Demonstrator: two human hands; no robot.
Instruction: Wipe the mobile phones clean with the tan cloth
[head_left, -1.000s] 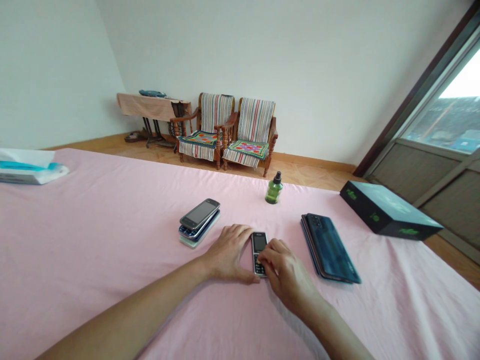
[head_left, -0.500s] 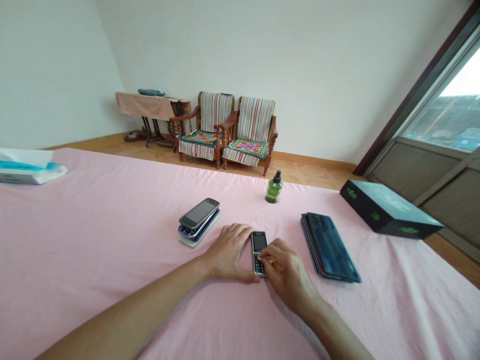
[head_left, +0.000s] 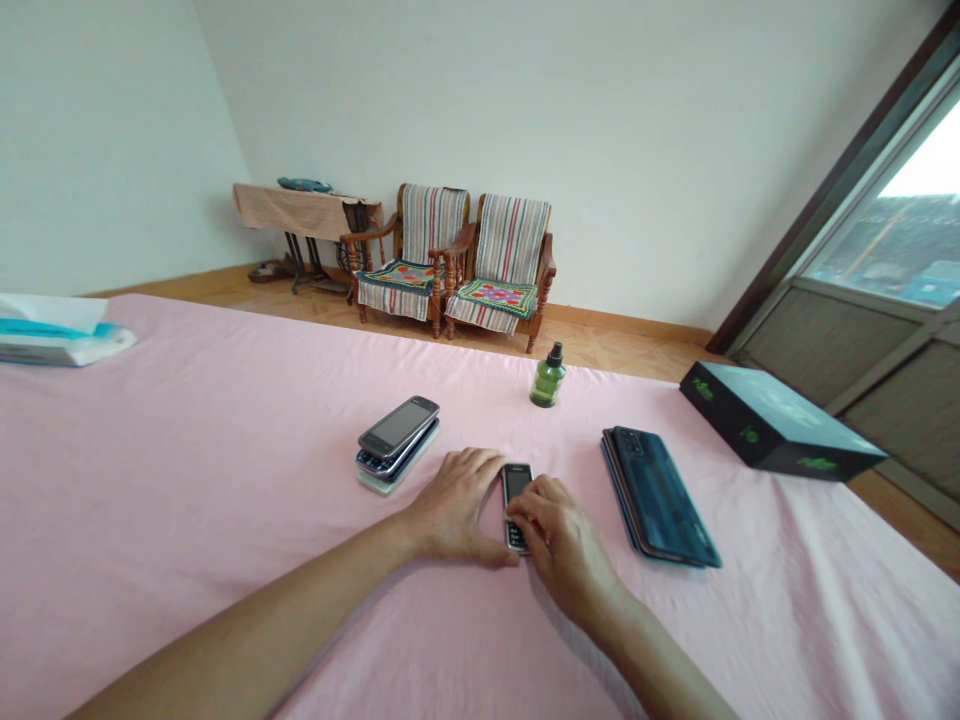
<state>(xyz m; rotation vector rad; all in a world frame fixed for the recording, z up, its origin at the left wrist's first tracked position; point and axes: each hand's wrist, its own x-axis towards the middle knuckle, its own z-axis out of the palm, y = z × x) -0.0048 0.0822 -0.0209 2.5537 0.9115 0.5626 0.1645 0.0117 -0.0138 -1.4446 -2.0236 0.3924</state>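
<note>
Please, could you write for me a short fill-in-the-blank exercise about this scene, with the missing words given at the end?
1. The colour of the cloth is ____.
2. Below its black top, the bottle looks ____.
3. The left hand and the right hand are both at the keypad ____.
4. Seen from the bottle, the box lies to the ____.

Missing words: pink; green; phone; right.

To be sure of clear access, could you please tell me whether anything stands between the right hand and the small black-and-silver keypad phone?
Nothing visible blocks it: the right hand is over the keypad phone, its fingers at the keys. Whether they pinch something small is unclear.
</note>
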